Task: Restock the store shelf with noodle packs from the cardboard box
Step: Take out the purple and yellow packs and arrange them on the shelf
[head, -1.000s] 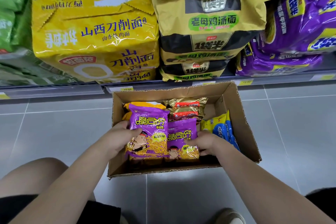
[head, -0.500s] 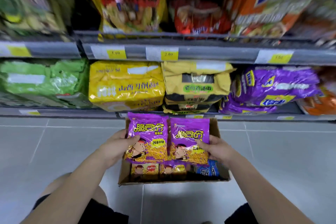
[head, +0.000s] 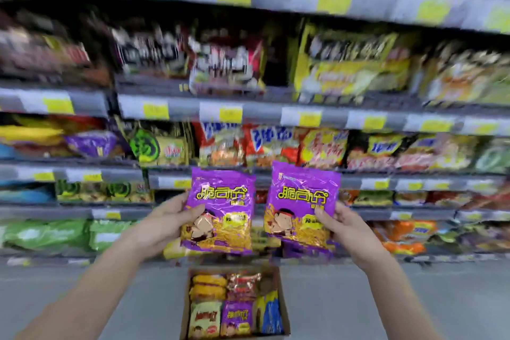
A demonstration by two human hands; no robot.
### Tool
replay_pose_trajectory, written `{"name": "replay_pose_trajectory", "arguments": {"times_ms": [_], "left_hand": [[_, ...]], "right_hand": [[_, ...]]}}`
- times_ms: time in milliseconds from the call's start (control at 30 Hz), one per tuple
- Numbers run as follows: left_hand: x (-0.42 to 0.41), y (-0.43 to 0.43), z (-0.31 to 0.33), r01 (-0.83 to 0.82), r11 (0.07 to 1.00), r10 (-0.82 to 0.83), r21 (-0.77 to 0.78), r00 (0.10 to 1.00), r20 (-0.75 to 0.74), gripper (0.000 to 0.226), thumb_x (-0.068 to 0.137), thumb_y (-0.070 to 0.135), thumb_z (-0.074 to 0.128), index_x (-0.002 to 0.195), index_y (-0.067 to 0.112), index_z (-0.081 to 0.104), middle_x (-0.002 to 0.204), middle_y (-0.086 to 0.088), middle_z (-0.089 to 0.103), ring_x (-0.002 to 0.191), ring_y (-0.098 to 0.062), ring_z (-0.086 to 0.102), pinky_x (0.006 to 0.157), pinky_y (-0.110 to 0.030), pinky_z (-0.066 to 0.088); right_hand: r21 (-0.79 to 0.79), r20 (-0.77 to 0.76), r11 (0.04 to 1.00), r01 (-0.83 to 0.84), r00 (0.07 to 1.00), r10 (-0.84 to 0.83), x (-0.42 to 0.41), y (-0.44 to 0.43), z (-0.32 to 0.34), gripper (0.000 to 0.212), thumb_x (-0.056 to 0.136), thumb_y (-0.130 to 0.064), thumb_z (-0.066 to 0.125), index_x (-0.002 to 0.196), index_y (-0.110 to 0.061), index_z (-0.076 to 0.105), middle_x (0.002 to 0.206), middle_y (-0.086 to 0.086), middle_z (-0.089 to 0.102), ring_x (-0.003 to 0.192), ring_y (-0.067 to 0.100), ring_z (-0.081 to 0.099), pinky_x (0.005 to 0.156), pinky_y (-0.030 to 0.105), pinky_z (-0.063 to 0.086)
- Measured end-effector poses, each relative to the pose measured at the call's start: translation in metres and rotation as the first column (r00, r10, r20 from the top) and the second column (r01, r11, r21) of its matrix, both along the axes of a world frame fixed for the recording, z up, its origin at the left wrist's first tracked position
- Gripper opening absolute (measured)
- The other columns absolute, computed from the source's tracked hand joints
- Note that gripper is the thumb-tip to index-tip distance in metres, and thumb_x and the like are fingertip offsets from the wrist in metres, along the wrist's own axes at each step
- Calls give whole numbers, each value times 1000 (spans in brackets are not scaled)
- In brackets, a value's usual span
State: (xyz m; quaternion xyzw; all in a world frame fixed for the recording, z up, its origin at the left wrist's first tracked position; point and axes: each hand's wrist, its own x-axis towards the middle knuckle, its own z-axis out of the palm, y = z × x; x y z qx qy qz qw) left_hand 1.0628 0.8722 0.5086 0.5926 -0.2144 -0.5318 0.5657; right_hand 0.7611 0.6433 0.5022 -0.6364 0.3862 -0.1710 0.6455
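Above the box [head: 286, 323], left hand [head: 162, 225] pinched left pack [head: 223, 201], right hand [head: 346, 226] right pack [head: 302, 196]: glossy, crinkled purple pouches, long axes upright.

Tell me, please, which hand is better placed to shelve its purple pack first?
Right, narrowly. The left hand and right hand each grip one pack, but the right pack sits slightly higher against the shelves than the left pack. Blur hides the matching slot, so it's a guess.

Head view — facing shelves [head: 265, 112], seemingly close; blurred
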Motion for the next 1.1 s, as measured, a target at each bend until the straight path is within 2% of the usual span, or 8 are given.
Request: {"name": "replay_pose_trajectory", "arguments": {"times_ms": [100,233,433,500,600,767,867,1100], "left_hand": [[2,-14,111,13,994,-4,-113,997,80,100,44,50,99,126,7,61,124,-19,70,101,-25,73,84,-35,62],[7,-27,232,76,971,-25,-226,976,218,87,58,50,93,129,12,61,123,-18,71,100,-26,73,82,-40,61],[-6,-31,338,169,904,-17,-392,932,362,50,79,41,80,120,17,68,115,-13,75,91,-21,75,70,-31,63],[-13,-32,358,200,887,-23,-416,919,393,66,69,50,87,124,20,67,118,-13,74,98,-26,75,78,-36,63],[-27,-38,376,199,855,9,-479,917,399,41,88,29,73,124,12,64,106,-11,77,87,-24,76,71,-33,63],[-51,-48,409,208,831,38,-516,904,426,49,83,39,79,125,17,65,117,-13,74,96,-25,75,80,-38,60],[-66,-58,426,235,828,36,-509,884,467,43,90,36,73,127,18,64,118,-9,74,105,-29,72,97,-46,51],[-113,-104,451,278,812,35,-513,855,518,39,91,28,66,128,18,62,118,-6,75,105,-26,73,78,-30,63]], "right_hand": [[-68,99,997,40,995,-33,0,-6,110,17,94,-15,66,110,-12,70,99,-3,79,85,7,73,68,18,55],[-190,199,980,52,980,-13,1,-10,237,61,71,-51,85,114,-11,71,107,7,78,92,17,72,79,32,59],[-353,324,921,164,945,-44,-17,-1,349,28,84,-34,69,107,-17,73,100,1,79,80,9,72,65,20,56],[-396,354,896,199,934,-51,-27,6,371,33,82,-39,71,106,-17,74,104,4,78,87,14,74,75,30,57],[-393,403,887,243,913,-71,-46,10,392,44,77,-46,80,109,-15,74,109,12,77,90,22,72,89,43,51],[-383,435,888,254,898,-70,-77,7,418,33,88,-34,69,115,-17,72,108,9,77,80,16,72,66,26,57],[-383,440,883,270,894,-83,-92,0,428,36,85,-35,70,117,-18,72,113,8,76,91,23,74,78,37,61],[-383,442,869,312,888,-125,-137,-26,446,33,88,-30,67,119,-19,71,112,4,77,92,21,74,74,32,63]]}}
